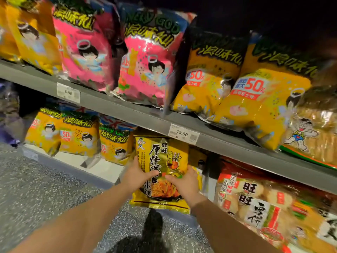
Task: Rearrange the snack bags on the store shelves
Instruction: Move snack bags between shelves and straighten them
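Two bare forearms reach in. The left hand (135, 177) and right hand (184, 181) clamp the side edges of a yellow rice-cracker bag (160, 154), thumbs laid across its front and fingers hidden behind. The bag stands upright at the front edge of the lower shelf (80, 167), its top just under the upper shelf (127, 108) beside the 19.90 price tag (184, 134).

It looks light and air-puffed. The film is glossy and likely slippery, the crackers brittle, so the side seams seem the safest hold, not the belly.

Yellow Lonely God bags (114, 143) sit just to its left, and pale rice-cracker packs (255, 201) to its right.
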`<state>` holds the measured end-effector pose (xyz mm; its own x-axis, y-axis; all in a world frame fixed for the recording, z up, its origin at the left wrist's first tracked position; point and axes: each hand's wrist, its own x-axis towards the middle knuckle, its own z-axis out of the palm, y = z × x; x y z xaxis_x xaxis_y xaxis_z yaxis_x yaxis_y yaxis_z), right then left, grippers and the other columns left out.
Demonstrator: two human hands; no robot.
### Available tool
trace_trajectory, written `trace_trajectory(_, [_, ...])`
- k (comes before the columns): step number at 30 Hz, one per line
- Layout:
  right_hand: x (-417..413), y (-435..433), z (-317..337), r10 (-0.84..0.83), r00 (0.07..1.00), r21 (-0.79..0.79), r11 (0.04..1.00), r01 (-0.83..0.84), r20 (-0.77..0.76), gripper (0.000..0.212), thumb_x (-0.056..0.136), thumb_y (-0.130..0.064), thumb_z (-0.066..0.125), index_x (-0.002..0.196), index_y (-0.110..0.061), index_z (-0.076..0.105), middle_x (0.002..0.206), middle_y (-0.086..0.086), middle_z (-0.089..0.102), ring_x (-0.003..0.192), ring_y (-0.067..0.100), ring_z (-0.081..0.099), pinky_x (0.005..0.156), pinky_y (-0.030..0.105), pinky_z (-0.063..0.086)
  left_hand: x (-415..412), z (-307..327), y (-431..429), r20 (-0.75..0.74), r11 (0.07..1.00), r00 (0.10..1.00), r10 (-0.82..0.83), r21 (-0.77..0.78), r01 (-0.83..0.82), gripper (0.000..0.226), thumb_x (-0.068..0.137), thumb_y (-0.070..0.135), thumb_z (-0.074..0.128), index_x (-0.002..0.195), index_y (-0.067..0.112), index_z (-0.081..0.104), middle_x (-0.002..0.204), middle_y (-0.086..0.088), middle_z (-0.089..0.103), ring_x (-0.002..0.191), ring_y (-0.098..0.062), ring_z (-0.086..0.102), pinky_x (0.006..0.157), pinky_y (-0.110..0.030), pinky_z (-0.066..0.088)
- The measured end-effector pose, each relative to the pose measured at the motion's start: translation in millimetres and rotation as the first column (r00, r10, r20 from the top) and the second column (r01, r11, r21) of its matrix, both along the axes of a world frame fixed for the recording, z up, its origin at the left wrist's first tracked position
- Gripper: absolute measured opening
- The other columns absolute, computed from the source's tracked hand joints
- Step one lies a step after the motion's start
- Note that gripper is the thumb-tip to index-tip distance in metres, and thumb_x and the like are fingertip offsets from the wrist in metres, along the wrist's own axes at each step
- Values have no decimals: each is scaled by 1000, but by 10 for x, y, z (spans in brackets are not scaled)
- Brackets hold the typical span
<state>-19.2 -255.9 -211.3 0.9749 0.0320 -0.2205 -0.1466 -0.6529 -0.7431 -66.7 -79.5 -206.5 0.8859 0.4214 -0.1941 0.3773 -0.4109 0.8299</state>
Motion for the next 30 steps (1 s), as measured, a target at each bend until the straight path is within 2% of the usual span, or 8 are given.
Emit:
trace_trajectory(4, [-229,-140,-59,-8,1000,14,1000,8,11,121,31,-86,67,131,-21,45,128,3,54,125,25,48,100,42,44,-199,-111,-20,-8,996,999,-32,82,33,122,37,90,62,139,36,23,138,4,49,125,-23,48,99,-49,44])
trace_trajectory(8, [-523,-226,54,-22,999,37,999,21,39,125,25,-93,58,127,-23,45,124,3,53,122,24,48,98,44,45,-677,468,-274,-11,986,1000,-9,165,11,131,42,89,57,147,21,16,145,-8,39,130,-31,40,104,-49,39])
trace_trajectory(11, [-1120,-204,743,0,997,49,999,-4,78,117,34,-81,66,127,-14,44,127,6,49,114,27,51,94,40,46,-996,695,-397,15,966,998,62,249,-64,117,62,73,64,150,17,11,141,-19,40,130,-35,37,104,-46,36])
trace_trajectory(15, [-1530,-213,1132,26,996,113,993,-36,88,95,63,-47,82,133,-5,34,132,10,35,121,28,45,92,32,43,-1349,908,-400,92,955,986,139,249,-158,111,62,76,61,149,25,15,134,-21,42,126,-39,38,103,-48,36])
trace_trajectory(17, [-1657,-220,1302,32,989,142,989,-53,144,96,62,-46,83,133,-5,34,131,9,36,123,28,43,93,31,44,-1487,1058,-400,133,953,978,163,237,-191,110,63,74,62,149,23,16,134,-22,41,126,-38,37,103,-48,36])
trace_trajectory(21, [-1837,-213,1759,41,966,198,976,-94,257,93,65,-42,82,135,-10,30,131,7,35,116,23,46,81,27,41,-1667,1458,-439,262,933,941,212,231,-275,105,68,67,64,148,19,17,141,-20,33,131,-35,31,104,-46,33])
trace_trajectory(25, [-1899,-221,2282,34,938,306,941,-146,345,92,67,-42,81,136,-17,25,111,-3,54,98,18,57,85,33,49,-1707,2021,-408,417,921,889,189,239,-308,101,66,66,67,147,25,21,128,-14,40,123,-32,36,98,-41,36])
trace_trajectory(30, [-1768,-245,2826,29,892,364,907,-213,451,109,66,-41,81,148,-18,13,141,4,43,125,25,46,101,39,42,-1681,2728,-351,519,909,849,95,303,-286,104,65,67,66,147,26,19,131,-12,41,126,-30,35,101,-42,35])
